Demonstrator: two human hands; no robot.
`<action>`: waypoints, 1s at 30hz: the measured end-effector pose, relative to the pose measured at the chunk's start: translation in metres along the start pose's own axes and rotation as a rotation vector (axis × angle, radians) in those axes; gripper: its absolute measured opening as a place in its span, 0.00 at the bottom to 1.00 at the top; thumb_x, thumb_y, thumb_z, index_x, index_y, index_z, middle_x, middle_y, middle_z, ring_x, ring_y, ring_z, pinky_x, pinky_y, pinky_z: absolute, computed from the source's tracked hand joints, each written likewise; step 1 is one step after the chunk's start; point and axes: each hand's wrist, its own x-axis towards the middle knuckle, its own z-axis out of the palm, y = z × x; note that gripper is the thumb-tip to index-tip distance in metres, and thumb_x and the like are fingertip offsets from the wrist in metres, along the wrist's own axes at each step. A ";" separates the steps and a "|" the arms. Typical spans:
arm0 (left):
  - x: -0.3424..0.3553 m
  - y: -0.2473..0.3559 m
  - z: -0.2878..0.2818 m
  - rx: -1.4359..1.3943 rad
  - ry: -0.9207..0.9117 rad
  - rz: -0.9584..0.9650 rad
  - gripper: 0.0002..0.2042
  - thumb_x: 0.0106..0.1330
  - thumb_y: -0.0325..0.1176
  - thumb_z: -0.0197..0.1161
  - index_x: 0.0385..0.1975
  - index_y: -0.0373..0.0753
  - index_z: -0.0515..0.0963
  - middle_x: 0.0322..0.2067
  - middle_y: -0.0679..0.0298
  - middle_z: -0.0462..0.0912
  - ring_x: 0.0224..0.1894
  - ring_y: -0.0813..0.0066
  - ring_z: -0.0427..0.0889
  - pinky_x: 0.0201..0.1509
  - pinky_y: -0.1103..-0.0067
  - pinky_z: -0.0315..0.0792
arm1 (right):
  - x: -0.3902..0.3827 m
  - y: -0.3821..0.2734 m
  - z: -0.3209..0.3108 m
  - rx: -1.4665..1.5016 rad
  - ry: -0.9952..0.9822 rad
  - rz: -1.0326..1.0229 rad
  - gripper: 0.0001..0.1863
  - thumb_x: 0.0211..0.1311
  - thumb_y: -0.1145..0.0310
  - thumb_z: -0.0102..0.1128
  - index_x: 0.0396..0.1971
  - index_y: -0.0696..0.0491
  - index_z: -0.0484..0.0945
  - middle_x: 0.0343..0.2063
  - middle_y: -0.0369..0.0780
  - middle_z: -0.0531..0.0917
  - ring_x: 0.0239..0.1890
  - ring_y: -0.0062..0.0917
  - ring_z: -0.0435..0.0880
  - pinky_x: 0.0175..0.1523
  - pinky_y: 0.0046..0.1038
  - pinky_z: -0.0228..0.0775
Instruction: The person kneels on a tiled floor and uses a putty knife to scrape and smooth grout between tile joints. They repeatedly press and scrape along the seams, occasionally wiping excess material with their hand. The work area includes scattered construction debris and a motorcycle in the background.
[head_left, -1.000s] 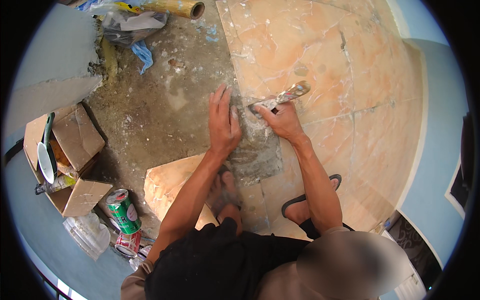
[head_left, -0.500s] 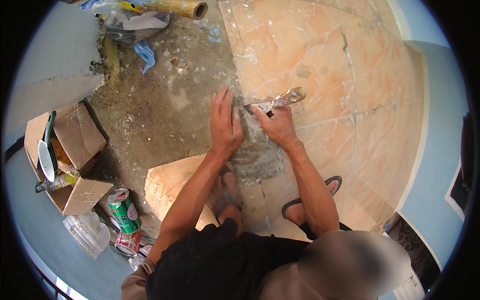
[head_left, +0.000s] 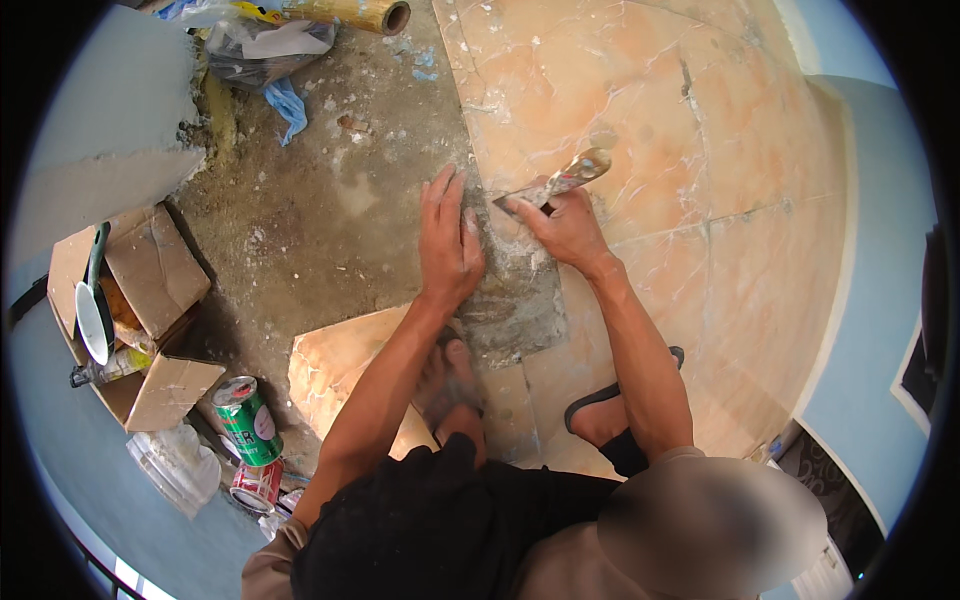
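Note:
My right hand (head_left: 568, 222) grips a paint-spattered scraper (head_left: 583, 168). The blade points left, over the edge of the orange marbled tiles (head_left: 650, 130) beside a rough grey patch of subfloor (head_left: 515, 312). My left hand (head_left: 450, 235) lies with fingers stretched out on the stained concrete (head_left: 320, 220) along the tile edge, just left of the blade, holding nothing. A cut piece of tile (head_left: 335, 360) lies below it, partly under my left forearm, near my bare feet in sandals.
At left stand an open cardboard box (head_left: 150, 260) with a ladle-like utensil (head_left: 95, 320), a green can (head_left: 248, 420) and a red can (head_left: 255, 483) near white plastic (head_left: 175, 470). Plastic bags (head_left: 265, 55) and a yellow roll (head_left: 350, 15) lie at top. Blue walls (head_left: 870, 260) border both sides.
My right hand with the scraper has moved slightly up and to the right since half a second ago, and the handle's angle has shifted. My left hand stays nearly in place.

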 end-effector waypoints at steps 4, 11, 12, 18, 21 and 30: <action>0.000 -0.002 0.003 0.024 0.005 0.034 0.27 0.67 0.19 0.56 0.68 0.29 0.69 0.68 0.42 0.71 0.71 0.40 0.68 0.81 0.49 0.53 | -0.017 0.005 0.001 -0.008 -0.024 -0.045 0.09 0.68 0.70 0.69 0.41 0.61 0.88 0.31 0.38 0.90 0.33 0.21 0.84 0.42 0.29 0.77; -0.002 0.000 0.002 0.036 -0.005 0.034 0.27 0.67 0.19 0.56 0.68 0.30 0.69 0.68 0.42 0.71 0.71 0.41 0.69 0.81 0.49 0.53 | -0.025 0.005 -0.025 0.036 -0.115 0.044 0.10 0.70 0.69 0.69 0.43 0.61 0.86 0.32 0.37 0.88 0.35 0.20 0.83 0.43 0.27 0.75; -0.002 0.000 0.002 0.040 -0.008 0.030 0.27 0.67 0.19 0.56 0.68 0.30 0.69 0.68 0.42 0.71 0.71 0.41 0.69 0.81 0.49 0.53 | -0.027 0.004 -0.025 -0.060 -0.140 -0.020 0.10 0.70 0.70 0.69 0.43 0.61 0.86 0.31 0.37 0.88 0.34 0.19 0.82 0.42 0.26 0.75; 0.001 0.003 0.001 0.039 -0.015 0.023 0.25 0.70 0.20 0.54 0.68 0.31 0.70 0.69 0.43 0.71 0.72 0.42 0.69 0.81 0.53 0.53 | -0.037 0.020 -0.028 0.016 -0.087 0.078 0.10 0.67 0.67 0.71 0.38 0.59 0.87 0.32 0.39 0.88 0.36 0.22 0.83 0.44 0.31 0.75; 0.000 0.001 0.000 0.047 -0.020 0.016 0.25 0.70 0.20 0.55 0.68 0.31 0.70 0.69 0.43 0.71 0.72 0.43 0.69 0.82 0.53 0.52 | -0.036 0.019 -0.031 -0.035 -0.039 0.055 0.09 0.67 0.68 0.71 0.35 0.60 0.87 0.28 0.37 0.87 0.32 0.21 0.82 0.40 0.30 0.75; 0.000 0.000 0.001 0.058 -0.028 0.024 0.26 0.69 0.20 0.55 0.68 0.31 0.70 0.68 0.43 0.72 0.72 0.42 0.69 0.82 0.52 0.52 | -0.030 0.023 -0.055 0.060 -0.031 0.235 0.11 0.68 0.65 0.72 0.36 0.59 0.88 0.25 0.34 0.85 0.29 0.19 0.79 0.37 0.27 0.73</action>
